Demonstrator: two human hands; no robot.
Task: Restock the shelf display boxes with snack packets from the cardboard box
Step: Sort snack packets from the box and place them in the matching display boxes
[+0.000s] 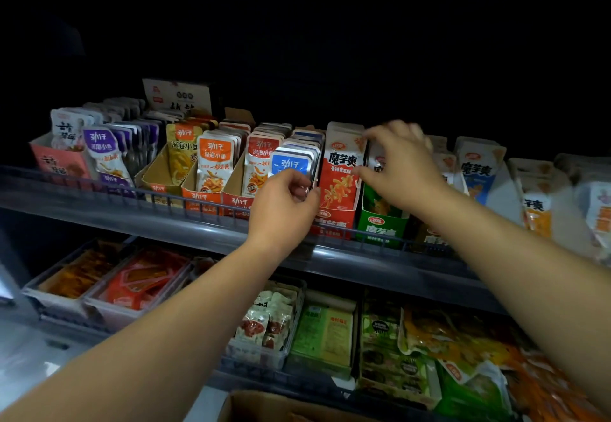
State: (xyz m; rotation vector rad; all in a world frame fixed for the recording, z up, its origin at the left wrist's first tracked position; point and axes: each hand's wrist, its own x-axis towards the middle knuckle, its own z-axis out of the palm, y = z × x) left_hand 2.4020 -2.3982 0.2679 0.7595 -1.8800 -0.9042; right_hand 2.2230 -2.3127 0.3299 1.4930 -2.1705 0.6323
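Note:
On the upper shelf stand several display boxes of snack packets. My left hand (284, 205) is curled on the lower edge of the front blue packet (291, 163), thumb and fingers pinching it. My right hand (398, 165) reaches over the green display box (380, 226) and grips the white packets (375, 157) standing in it between thumb and forefinger. A red display box (340, 173) with orange-red packets stands between the two hands. The open brown cardboard box (281, 408) shows only its rim at the bottom edge; its contents are hidden.
Left of the blue packets are orange (215, 160), yellow (183, 150) and purple (102, 150) packet rows. A wire rail (165, 195) runs along the shelf front. More packets (476, 167) stand at the right. The lower shelf holds clear trays (109, 309) and green bags (469, 392).

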